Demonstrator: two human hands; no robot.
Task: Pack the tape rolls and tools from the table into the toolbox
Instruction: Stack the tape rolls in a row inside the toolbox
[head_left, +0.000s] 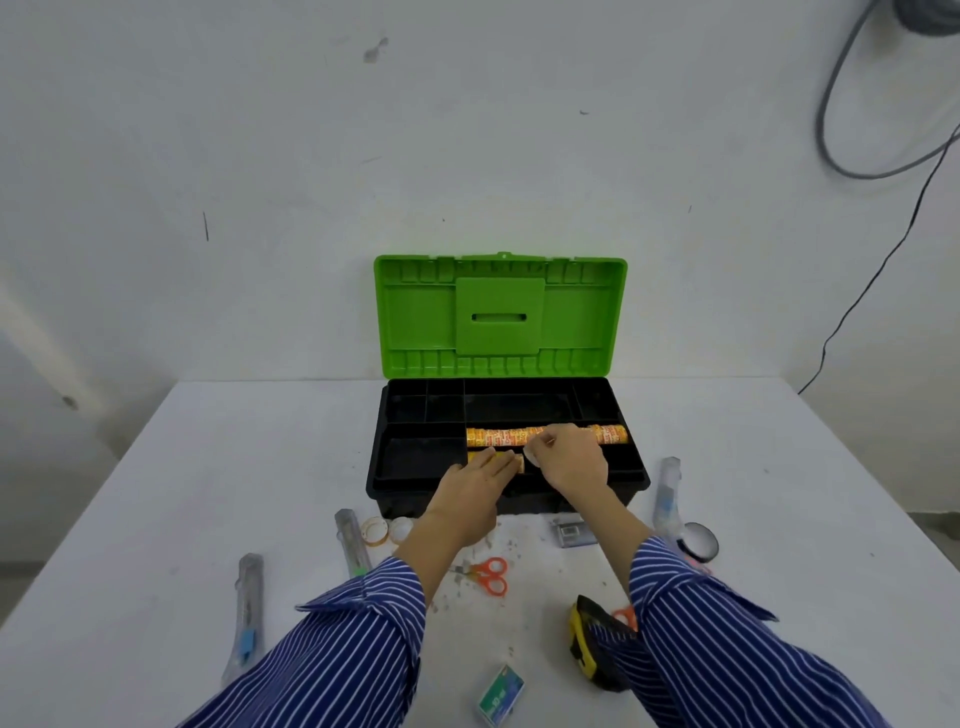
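- The toolbox (395, 486) stands open at twelve o'clock on the table (208, 467), green lid (498, 317) upright against the wall, black tray divided into compartments.
- A long row of orange tape rolls (498, 435) lies in the tray's middle compartment; a shorter row of orange rolls (511, 461) sits just in front of it, toward six o'clock.
- The left hand (475, 491) lies with straight fingers flat on the shorter row, pressing it down rather than gripping.
- The right hand (569, 457) is curled, pinching what seems to be a pale roll (531, 458) at the row's three o'clock end; the fingers hide most of it, so I cannot tell exactly what it is.
- Not yet packed: two clear rolls (387, 531) at nine o'clock of the wrists, a black tape roll (701, 543) at three o'clock, orange scissors (488, 574), several wrapped tools (247, 613), a yellow and black tool (584, 649) and a small green box (501, 696) at six o'clock.
- Risk, as I judge it: the loose rolls stand on edge, so one pushed in at the end could tip or shove the row out of line.
- A row riding above the tray edge could stop the lid closing.
- The right sleeve (717, 649) overlies the yellow and black tool and could drag it toward the table's edge on withdrawal.
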